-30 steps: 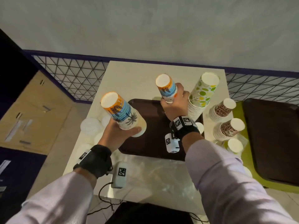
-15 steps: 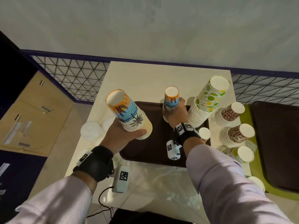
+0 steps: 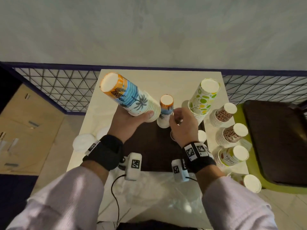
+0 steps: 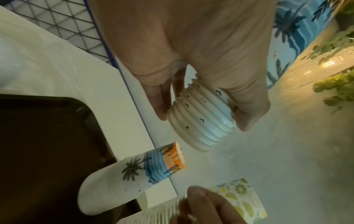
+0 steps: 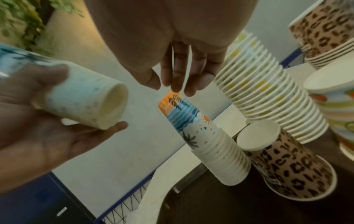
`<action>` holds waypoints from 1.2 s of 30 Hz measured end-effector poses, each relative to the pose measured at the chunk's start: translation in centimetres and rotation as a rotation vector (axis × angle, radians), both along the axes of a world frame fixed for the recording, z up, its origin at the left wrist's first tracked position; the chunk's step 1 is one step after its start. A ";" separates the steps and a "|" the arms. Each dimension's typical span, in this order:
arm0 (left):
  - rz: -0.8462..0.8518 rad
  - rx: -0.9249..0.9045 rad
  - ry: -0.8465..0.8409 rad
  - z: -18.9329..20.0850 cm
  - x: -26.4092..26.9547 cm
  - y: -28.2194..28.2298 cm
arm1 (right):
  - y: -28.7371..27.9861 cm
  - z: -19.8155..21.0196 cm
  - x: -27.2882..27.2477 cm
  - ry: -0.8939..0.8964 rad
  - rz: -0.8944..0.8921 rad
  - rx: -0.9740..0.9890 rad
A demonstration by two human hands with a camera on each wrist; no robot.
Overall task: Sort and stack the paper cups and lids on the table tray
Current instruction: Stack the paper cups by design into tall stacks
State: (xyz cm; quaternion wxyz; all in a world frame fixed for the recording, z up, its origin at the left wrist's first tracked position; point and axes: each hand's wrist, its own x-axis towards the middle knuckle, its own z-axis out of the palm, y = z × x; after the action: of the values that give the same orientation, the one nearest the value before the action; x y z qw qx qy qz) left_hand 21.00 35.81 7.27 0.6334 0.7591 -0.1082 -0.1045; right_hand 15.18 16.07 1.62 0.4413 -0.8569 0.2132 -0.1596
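Observation:
My left hand [image 3: 131, 122] grips a tilted stack of palm-print cups [image 3: 131, 97] near its open end, bottoms pointing up and left, above the dark brown tray [image 3: 149, 146]. The left wrist view shows my fingers and thumb curled round that stack's rims [image 4: 203, 121]. A second, smaller palm-print stack [image 3: 166, 110] stands upside down at the tray's far edge. My right hand [image 3: 181, 125] hovers beside it with loose fingers [image 5: 178, 84] just above the stack's top [image 5: 201, 136], holding nothing.
A tall lime-print stack [image 3: 202, 98] stands on the tray's far right, with a single leopard-print cup [image 5: 287, 166] beside it. More cup stacks [image 3: 232, 135] line the table's right side. White lids [image 3: 83, 143] lie left. A second dark tray [image 3: 274, 138] sits further right.
My right hand set the small palm-print stack down on the tray and let go of it. My left hand carried its stack right, close to the standing one.

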 end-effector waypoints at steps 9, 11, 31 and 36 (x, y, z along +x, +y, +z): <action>-0.054 0.004 -0.051 -1.2 5.1 -7.0 | -0.6 4.3 -7.2 0.085 0.188 -0.004; -0.081 0.071 -0.058 -2.5 5.7 -7.8 | -0.8 5.3 -9.0 0.055 0.186 -0.002; 0.114 0.502 0.187 -7.4 1.6 -9.5 | -10.3 7.0 -17.3 -0.021 0.093 -0.128; 0.309 0.410 -0.028 -7.3 -6.1 -9.0 | -15.6 6.9 -21.7 0.063 -0.008 -0.130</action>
State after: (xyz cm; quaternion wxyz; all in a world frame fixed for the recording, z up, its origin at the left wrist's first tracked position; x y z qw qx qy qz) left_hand 14.87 26.79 -0.04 0.4730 0.8806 0.0239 -0.0158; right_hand -6.47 0.47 8.55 0.3770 -0.8877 0.2194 -0.1476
